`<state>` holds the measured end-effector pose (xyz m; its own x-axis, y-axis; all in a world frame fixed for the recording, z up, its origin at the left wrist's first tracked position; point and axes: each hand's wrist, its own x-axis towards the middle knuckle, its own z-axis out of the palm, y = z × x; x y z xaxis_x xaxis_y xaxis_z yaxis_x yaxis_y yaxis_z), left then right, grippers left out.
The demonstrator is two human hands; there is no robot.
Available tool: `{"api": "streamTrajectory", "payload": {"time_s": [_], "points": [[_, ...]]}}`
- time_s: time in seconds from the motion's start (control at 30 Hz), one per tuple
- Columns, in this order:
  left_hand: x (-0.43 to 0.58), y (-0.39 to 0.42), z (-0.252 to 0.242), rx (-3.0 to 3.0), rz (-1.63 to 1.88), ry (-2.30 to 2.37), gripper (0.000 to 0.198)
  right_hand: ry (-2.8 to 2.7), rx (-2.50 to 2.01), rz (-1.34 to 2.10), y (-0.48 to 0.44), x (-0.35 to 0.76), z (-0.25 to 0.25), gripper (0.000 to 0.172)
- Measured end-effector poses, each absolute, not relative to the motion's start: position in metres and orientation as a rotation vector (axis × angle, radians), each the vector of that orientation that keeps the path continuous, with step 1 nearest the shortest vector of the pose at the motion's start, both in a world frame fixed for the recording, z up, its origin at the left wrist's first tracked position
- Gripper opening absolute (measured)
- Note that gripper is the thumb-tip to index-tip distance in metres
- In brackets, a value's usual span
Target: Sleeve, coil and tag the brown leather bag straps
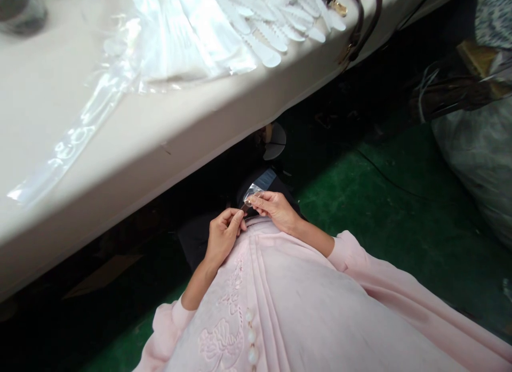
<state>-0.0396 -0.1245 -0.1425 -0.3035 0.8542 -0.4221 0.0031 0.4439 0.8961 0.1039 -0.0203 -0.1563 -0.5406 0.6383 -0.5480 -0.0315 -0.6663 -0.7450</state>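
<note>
Both my hands are in my lap, below the edge of the white table (132, 148). My left hand (224, 234) is closed in a pinch on the near end of a small dark item (245, 205). My right hand (274, 208) pinches the same item where it enters a small clear plastic bag (256, 186). The bag's far end sticks up past my fingers. What the dark item is, I cannot make out. I wear a pink top with pearl buttons.
On the table lie clear plastic bags (176, 47), a pile of white serrated plastic pieces (276, 20) and dark brown straps with gold clips (356, 25). The floor (384, 217) is green. A large grey sack (480, 153) stands at the right.
</note>
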Motion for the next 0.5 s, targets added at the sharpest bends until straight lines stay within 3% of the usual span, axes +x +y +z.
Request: {"api": "streamTrajectory", "payload": {"time_s": [0.33, 0.5], "points": [[-0.043, -0.115, -0.125, 0.978, 1.018, 1.784, 0.028, -1.090, -1.235, 2.308, -0.027, 0.098, -0.154, 0.042], [-0.044, -0.106, -0.135, 0.881, 1.027, 1.617, 0.023, -0.955, -1.185, 2.224, -0.019, 0.097, -0.150, 0.037]]}}
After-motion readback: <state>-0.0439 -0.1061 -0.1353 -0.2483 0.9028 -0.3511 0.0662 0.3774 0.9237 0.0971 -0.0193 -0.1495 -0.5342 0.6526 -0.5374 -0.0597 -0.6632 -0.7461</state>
